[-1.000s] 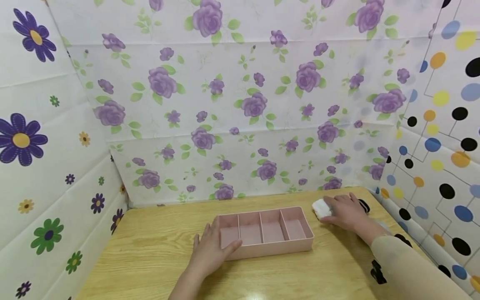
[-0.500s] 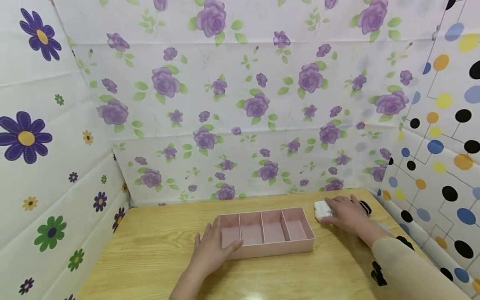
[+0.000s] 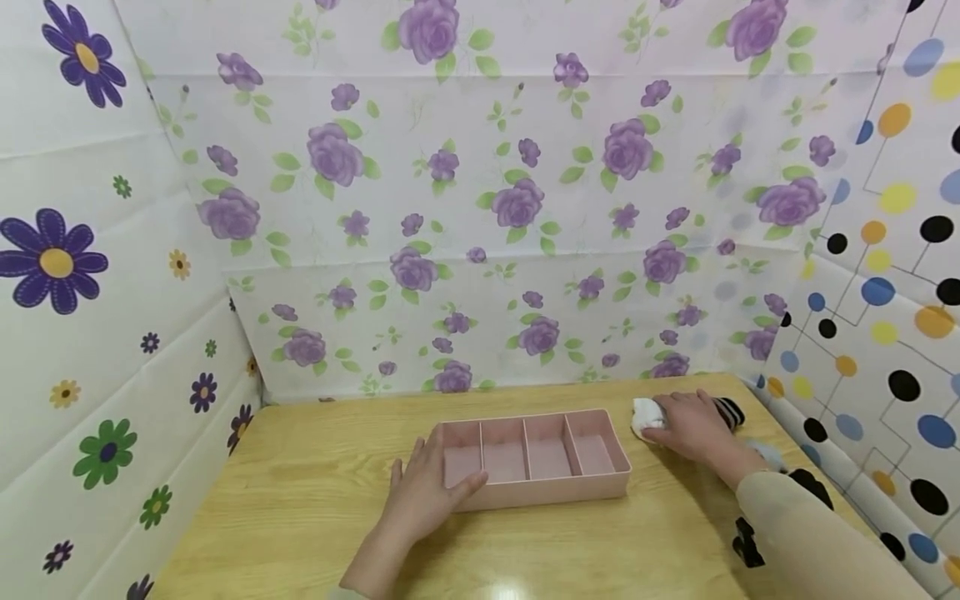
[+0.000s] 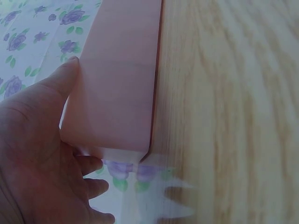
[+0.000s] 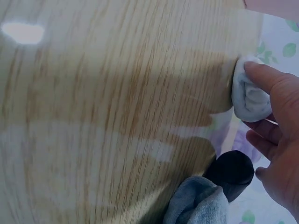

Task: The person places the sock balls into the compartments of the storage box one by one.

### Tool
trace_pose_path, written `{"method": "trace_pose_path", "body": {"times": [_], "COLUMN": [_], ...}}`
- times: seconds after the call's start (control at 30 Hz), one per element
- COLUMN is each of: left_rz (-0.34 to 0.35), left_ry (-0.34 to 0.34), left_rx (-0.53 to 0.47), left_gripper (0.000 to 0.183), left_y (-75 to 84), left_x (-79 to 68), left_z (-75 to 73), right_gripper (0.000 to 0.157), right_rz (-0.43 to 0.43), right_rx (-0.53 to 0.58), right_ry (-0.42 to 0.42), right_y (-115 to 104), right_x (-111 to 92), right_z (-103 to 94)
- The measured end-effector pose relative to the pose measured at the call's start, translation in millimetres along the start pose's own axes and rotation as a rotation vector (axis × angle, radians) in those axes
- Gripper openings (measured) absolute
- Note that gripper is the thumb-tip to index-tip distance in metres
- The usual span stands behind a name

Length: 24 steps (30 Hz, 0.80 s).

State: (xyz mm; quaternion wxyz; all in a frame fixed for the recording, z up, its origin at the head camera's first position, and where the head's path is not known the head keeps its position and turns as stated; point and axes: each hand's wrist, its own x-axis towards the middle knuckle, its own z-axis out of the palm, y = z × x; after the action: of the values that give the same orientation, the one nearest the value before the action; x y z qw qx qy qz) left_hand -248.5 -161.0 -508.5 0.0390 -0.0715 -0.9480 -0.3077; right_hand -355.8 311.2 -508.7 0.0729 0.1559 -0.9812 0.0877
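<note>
A pink box (image 3: 551,492) with several compartments lies lengthwise on the table. My left hand (image 3: 420,492) rests against its left end, fingers spread and fairly straight along the side, thumb at the front rim. In the left wrist view, that thumb touches the box's upper edge (image 4: 112,84). To the right of the box, my right hand (image 3: 693,425) pinches a white rolled sock (image 5: 250,93) between thumb and fingers, low at the tabletop. Just beyond this hand lies a black-and-white striped sock (image 3: 729,411), partly hidden by it.
A grey sock (image 5: 198,203) and a black rolled sock (image 5: 232,172) lie near my right wrist. Small black things (image 3: 746,542) show beside the right sleeve. Patterned cloth walls (image 3: 480,208) enclose the wooden table (image 3: 322,475) at the back and sides.
The head view has shifted slightly. My left hand stays at the box's end and my right hand stays on the white sock; a little more of the striped sock shows.
</note>
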Motion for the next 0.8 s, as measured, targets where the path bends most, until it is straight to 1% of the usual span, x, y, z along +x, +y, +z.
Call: {"method": "trace_pose_path", "body": {"times": [0.2,0.37,0.43,0.6,0.7,0.8], "left_rz": [0.003,-0.004,0.003,0.024,0.009,-0.008], "left_ry": [-0.008,0.005,0.006,-0.014,-0.015,-0.006], "left_rx": [0.002,0.012,0.013,0.007,0.015,0.018], "left_gripper": [0.118,0.117,0.117,0.119,0.119,0.117], "left_y": [1.6,1.7,2.1,3.9,3.1,0.6], "left_x": [0.2,2.0,3.6,6.3,4.2,1.3], "left_z": [1.5,-3.6,-4.7,-2.1,-1.7,-2.8], "right_gripper": [0.071,0.071,0.070,0.067,0.071,0.074], "right_rz": [-0.010,-0.040,-0.038,-0.005,-0.006,-0.017], "right_rx": [0.032,0.070,0.090,0.187,0.251,0.293], "right_ry": [0.065,0.125,0.138,0.139,0.132,0.130], "right_y": [-4,-13,-18,-29,-41,-54], "right_x": [-5,-5,-7,-22,-28,-28], "right_z": [-7.3,-16.1,-20.3,-27.5,-31.0,-36.9]}}
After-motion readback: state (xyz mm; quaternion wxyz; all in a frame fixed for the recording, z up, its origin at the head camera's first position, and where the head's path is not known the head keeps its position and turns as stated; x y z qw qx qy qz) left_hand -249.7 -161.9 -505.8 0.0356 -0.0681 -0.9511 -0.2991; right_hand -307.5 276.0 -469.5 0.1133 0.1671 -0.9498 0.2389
